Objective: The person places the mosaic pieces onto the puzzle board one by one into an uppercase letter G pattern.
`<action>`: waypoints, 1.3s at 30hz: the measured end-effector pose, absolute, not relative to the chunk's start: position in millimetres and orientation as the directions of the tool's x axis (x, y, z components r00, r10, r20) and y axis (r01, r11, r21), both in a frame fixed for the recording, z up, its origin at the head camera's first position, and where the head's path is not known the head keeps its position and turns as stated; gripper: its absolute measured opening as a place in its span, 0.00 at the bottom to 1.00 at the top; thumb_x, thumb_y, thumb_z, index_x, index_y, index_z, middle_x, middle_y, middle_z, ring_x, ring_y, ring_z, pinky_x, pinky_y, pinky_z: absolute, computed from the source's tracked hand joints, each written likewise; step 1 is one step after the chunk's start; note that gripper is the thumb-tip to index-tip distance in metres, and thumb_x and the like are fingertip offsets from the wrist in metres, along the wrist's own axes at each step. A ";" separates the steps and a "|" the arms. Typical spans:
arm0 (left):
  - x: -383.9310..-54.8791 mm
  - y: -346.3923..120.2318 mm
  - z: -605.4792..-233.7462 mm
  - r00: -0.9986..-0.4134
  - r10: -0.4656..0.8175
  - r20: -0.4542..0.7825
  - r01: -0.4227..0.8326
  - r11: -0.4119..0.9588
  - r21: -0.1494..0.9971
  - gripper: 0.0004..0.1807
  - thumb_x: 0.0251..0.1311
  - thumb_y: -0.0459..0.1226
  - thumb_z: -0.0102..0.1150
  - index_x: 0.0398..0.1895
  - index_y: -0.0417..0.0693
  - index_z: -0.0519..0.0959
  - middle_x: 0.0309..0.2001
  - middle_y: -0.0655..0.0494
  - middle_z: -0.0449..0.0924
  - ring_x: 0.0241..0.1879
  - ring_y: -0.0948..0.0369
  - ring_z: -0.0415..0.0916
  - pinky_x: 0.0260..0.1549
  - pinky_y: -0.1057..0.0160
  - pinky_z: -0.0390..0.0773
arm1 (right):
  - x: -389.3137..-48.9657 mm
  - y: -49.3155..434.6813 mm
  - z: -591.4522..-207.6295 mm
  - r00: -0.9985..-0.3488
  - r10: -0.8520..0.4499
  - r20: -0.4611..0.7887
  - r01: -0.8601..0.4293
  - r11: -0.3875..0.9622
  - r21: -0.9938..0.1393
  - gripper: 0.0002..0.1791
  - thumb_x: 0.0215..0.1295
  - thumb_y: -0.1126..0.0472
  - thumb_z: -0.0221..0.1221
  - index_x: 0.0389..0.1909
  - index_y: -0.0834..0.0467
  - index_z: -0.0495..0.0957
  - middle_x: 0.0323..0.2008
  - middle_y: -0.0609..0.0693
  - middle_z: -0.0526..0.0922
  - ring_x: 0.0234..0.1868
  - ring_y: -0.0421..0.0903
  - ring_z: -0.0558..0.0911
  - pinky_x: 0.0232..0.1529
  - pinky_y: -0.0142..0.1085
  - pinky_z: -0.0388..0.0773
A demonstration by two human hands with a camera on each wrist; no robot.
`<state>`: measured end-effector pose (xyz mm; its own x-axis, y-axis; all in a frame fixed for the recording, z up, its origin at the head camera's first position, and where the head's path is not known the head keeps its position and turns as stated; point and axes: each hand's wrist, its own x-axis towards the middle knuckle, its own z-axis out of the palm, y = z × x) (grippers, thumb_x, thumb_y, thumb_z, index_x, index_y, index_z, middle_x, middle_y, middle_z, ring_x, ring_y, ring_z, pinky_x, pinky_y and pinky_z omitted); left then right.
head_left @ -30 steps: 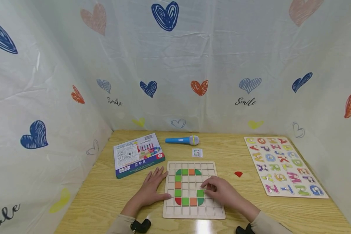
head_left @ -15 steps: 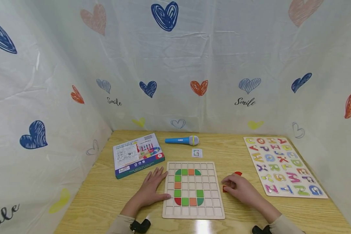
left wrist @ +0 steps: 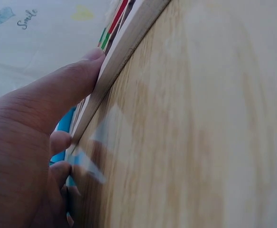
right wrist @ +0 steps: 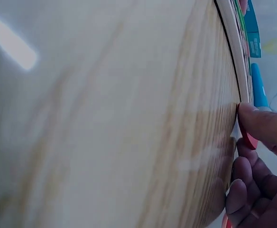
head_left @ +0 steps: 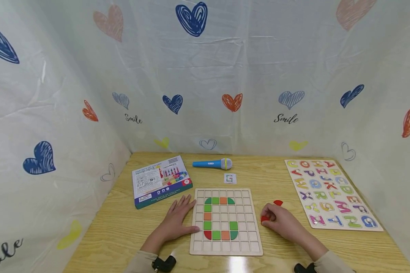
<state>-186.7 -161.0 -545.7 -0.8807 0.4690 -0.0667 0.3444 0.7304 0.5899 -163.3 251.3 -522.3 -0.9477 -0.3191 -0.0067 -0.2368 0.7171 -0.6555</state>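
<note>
A square-gridded wooden board (head_left: 253, 248) lies in the middle of the table, with green, orange and red tiles (head_left: 216, 235) set in a G-like outline. My left hand (head_left: 175, 220) rests at its left edge, fingers spread and thumb (left wrist: 72, 78) on the rim. Just off the board's right side, my right hand (head_left: 281, 220) pinches a small red tile (right wrist: 246, 135) between thumb and fingers, low over the table; the fingers hide part of it. Behind that hand lies another red tile (head_left: 278, 203) with a curved edge.
A flat cardboard box (head_left: 162, 182) sits at the back left. Behind the board are a blue toy microphone (head_left: 212, 163) and a small picture card (head_left: 230, 178). An alphabet puzzle board (head_left: 331, 195) lies at the right, and a heart-print curtain (head_left: 205, 76) surrounds the table.
My right hand has moved right, from over the board to the table beside it, and now pinches a red tile there, slightly lifted and turned. The left hand has stayed put.
</note>
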 end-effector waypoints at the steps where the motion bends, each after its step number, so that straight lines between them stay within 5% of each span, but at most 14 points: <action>1: -186.8 -161.0 -545.8 -0.880 0.469 -0.067 0.345 0.731 0.589 0.53 0.56 0.67 0.64 0.80 0.54 0.59 0.82 0.50 0.47 0.81 0.48 0.36 0.76 0.41 0.33 | -163.3 251.4 -522.1 -0.948 -0.320 -0.006 -0.238 0.718 -0.654 0.10 0.64 0.60 0.69 0.37 0.49 0.76 0.29 0.40 0.75 0.29 0.34 0.73 0.31 0.30 0.73; 22: -186.4 -161.0 -545.3 -0.880 0.471 -0.061 0.351 0.732 0.584 0.53 0.56 0.67 0.64 0.80 0.54 0.60 0.82 0.50 0.47 0.81 0.48 0.36 0.76 0.41 0.34 | -178.2 218.2 -514.9 -0.918 -0.395 0.030 -0.284 0.603 -0.746 0.04 0.74 0.62 0.59 0.44 0.50 0.78 0.38 0.40 0.81 0.36 0.37 0.78 0.39 0.31 0.78; 39: -185.7 -161.5 -544.9 -0.880 0.471 -0.059 0.351 0.730 0.586 0.52 0.57 0.66 0.64 0.80 0.54 0.60 0.82 0.50 0.47 0.81 0.49 0.36 0.76 0.42 0.34 | -194.9 168.1 -523.8 -0.867 -0.496 0.040 -0.384 0.616 -0.688 0.02 0.73 0.61 0.61 0.42 0.51 0.81 0.30 0.36 0.78 0.31 0.33 0.75 0.34 0.30 0.76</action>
